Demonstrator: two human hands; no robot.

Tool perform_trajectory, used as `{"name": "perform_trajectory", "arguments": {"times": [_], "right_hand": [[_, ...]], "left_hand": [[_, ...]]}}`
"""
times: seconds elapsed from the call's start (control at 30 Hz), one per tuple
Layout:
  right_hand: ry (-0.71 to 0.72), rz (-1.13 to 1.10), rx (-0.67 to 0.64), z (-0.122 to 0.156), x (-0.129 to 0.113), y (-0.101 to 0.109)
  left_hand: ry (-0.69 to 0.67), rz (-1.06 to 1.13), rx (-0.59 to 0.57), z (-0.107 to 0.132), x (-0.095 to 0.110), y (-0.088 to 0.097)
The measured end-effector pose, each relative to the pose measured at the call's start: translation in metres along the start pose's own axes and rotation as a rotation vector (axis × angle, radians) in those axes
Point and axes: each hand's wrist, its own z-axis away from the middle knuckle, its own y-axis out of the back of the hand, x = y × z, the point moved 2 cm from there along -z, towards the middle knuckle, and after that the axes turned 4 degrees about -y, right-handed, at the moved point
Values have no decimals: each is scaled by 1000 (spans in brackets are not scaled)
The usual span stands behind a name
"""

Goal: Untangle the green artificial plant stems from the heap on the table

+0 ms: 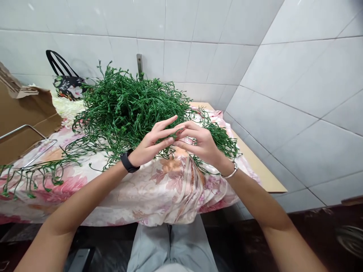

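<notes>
My left hand [154, 139] and my right hand [200, 141] meet over the table, fingertips touching. The left thumb and fingers pinch at a bit of green stem [174, 136], mostly hidden by the fingers, while its index finger stretches out. My right hand pinches at the same spot with thumb and fingers. Just behind the hands rises a big tangled heap of green artificial stems [133, 102] with small budded tips. A smaller bunch of stems [224, 139] lies right of my right hand. Several thin brownish strips [195, 170] hang over the cloth below it.
A floral cloth [119, 200] covers the table, with a bare board edge [263, 177] at right. On the left are a cardboard box [25, 117], a bent metal wire stand [42, 147], pale flowers [66, 111] and a black floral bag [68, 87]. Tiled walls [181, 56] close the back and right.
</notes>
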Motion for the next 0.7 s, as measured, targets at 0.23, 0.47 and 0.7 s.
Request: {"name": "perform_trajectory", "arguments": {"times": [0.23,0.47,0.7], "right_hand": [[-175,-213,1,3,4,6],[-242,-251,-64,2,8,7],[-236,-178,-54,1,13,6]], "left_hand": [[-20,-165,133,0,1,-1],[4,-386,273,-1,5,6],[185,-109,155,2,2,0]]}}
